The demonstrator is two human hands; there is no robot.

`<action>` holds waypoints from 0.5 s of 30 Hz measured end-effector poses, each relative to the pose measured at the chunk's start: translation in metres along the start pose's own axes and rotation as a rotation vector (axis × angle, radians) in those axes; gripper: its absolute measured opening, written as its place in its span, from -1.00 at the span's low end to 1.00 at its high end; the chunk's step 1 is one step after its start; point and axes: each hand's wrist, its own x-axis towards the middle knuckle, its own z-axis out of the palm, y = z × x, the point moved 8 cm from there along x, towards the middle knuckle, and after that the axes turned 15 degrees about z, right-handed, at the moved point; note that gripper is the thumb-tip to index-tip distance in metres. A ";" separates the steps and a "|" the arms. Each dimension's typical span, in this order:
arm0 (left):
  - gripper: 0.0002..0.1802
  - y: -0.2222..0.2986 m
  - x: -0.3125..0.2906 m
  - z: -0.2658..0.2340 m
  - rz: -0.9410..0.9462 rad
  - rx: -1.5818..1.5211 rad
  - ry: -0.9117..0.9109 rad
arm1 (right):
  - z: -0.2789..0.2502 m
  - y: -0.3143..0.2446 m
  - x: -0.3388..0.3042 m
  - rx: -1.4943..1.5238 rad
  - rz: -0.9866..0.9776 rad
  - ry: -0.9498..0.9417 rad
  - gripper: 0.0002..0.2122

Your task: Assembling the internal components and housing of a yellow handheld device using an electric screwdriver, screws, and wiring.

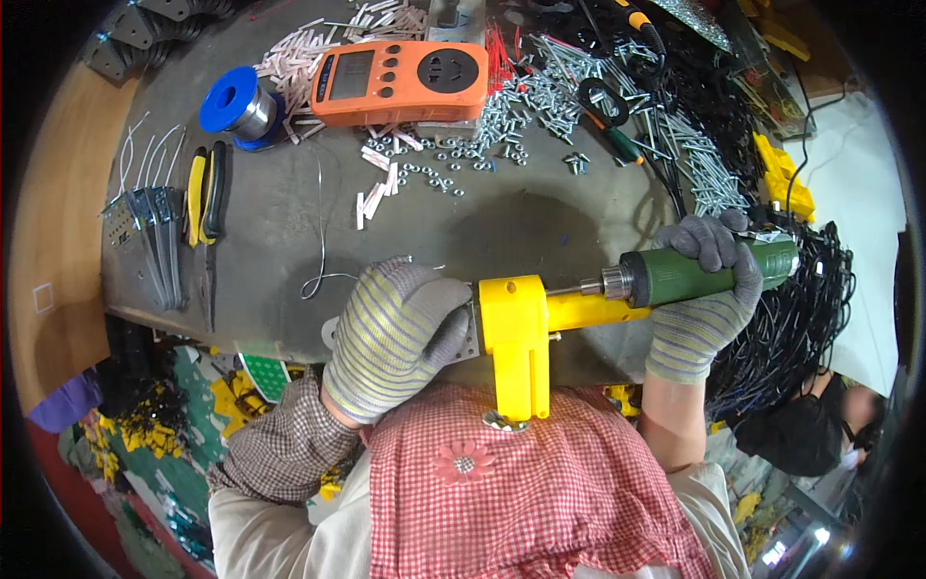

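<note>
My left hand [391, 338], in a grey striped glove, is closed on a grey metal plate [469, 340] with small holes. The plate meets the left side of a yellow plastic housing [513, 314], held at the table's near edge. One arm of the housing points right and another down toward my apron. My right hand [704, 304], gloved too, wraps round a green electric screwdriver [680, 278] lying level. Its bit [576, 289] reaches left to the housing's right side; the screw under the tip is hidden. A small screw [554, 337] sticks out lower on that side.
An orange meter [400, 84] lies at the back, with a blue solder spool [238, 106] beside it. Yellow-handled pliers [205, 198] and metal plates with wires [149, 241] are left. Loose screws [555, 96], nuts [434, 174] and black cables [791, 328] spread behind and right. Another person [810, 425] is far right.
</note>
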 end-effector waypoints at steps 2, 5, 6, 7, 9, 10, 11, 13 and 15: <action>-0.64 0.000 0.002 0.000 0.007 -0.018 0.002 | 0.002 0.001 0.000 0.009 0.007 -0.001 -0.68; -0.65 -0.001 0.002 0.000 0.001 -0.012 -0.004 | 0.000 0.001 0.001 0.012 0.013 0.001 -0.68; -0.65 -0.001 0.002 0.000 -0.001 -0.013 -0.003 | -0.001 0.000 0.002 0.007 0.012 0.003 -0.68; -0.65 0.000 0.003 0.000 0.006 -0.017 -0.003 | -0.001 0.001 0.002 0.007 0.015 0.004 -0.68; -0.65 0.001 0.003 -0.001 0.012 -0.020 -0.002 | 0.000 0.002 0.001 0.037 0.016 0.006 -0.67; -0.65 0.001 0.004 -0.002 0.025 -0.009 -0.007 | -0.001 0.002 0.001 0.036 0.016 0.007 -0.67; -0.64 0.002 0.004 -0.002 0.038 0.002 -0.012 | -0.002 0.001 0.000 0.017 0.000 0.007 -0.66; -0.65 0.003 0.002 -0.001 0.053 0.019 -0.018 | -0.002 0.001 0.000 -0.002 -0.013 0.008 -0.65; -0.65 0.003 0.002 0.000 0.064 0.037 -0.026 | 0.000 0.002 0.001 0.000 -0.012 -0.015 -0.66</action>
